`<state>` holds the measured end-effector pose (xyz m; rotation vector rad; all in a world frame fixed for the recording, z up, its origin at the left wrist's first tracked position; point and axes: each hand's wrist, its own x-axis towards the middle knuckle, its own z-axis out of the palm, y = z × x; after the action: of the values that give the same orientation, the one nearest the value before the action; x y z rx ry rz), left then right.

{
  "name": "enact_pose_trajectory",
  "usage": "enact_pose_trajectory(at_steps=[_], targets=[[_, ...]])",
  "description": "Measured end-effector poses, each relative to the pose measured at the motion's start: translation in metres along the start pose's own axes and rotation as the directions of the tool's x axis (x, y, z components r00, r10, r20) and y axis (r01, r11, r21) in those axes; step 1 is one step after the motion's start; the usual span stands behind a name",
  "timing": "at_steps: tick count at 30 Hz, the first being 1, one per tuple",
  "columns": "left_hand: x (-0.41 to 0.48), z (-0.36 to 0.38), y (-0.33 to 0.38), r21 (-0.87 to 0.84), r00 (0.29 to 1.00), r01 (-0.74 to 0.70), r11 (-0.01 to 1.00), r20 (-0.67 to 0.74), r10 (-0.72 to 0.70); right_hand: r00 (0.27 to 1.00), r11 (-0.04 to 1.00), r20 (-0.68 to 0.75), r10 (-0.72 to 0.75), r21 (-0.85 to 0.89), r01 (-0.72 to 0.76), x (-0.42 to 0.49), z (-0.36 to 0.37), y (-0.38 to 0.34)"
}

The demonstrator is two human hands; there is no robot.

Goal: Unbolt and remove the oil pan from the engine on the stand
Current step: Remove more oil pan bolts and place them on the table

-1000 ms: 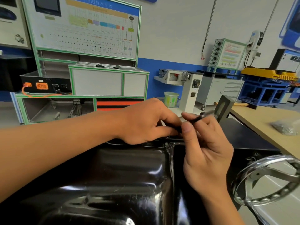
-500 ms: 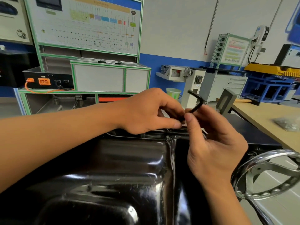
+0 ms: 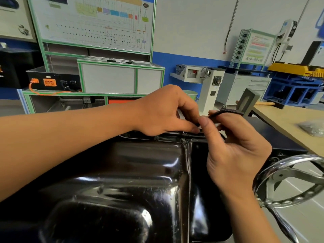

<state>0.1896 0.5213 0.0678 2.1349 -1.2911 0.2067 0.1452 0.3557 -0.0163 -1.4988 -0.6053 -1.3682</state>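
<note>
Black glossy metal oil pan fills the foreground. Right hand pinches a thin black L-shaped hex key at the far flange. Left hand pinches the key's lower end.

Tan workbench sits over on the right. A crinkly bag of grey bits lies on its right side.
</note>
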Motion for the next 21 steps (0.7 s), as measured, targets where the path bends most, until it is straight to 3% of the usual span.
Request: enact_pose_trajectory(at_steps=[5,12,21], targets=[[-0.0036,-0.001,-0.0019,0.003,0.997,-0.006,1.0,0.08,0.006,1.0,1.0,0.006,0.011,0.021,-0.011,-0.0039,0.0032,-0.0007],[0.0007,0.0033,0.0013,0.135,0.995,-0.1,0.986,0.016,0.098,0.999,0.999,0.015,-0.034,-0.013,0.035,-0.0012,-0.0012,-0.0025],[-0.0051,0.0,0.0031,0.046,0.996,-0.06,0.997,0.072,0.056,0.999,1.0,-0.035,0.004,-0.007,-0.004,-0.0067,0.0053,-0.0041]])
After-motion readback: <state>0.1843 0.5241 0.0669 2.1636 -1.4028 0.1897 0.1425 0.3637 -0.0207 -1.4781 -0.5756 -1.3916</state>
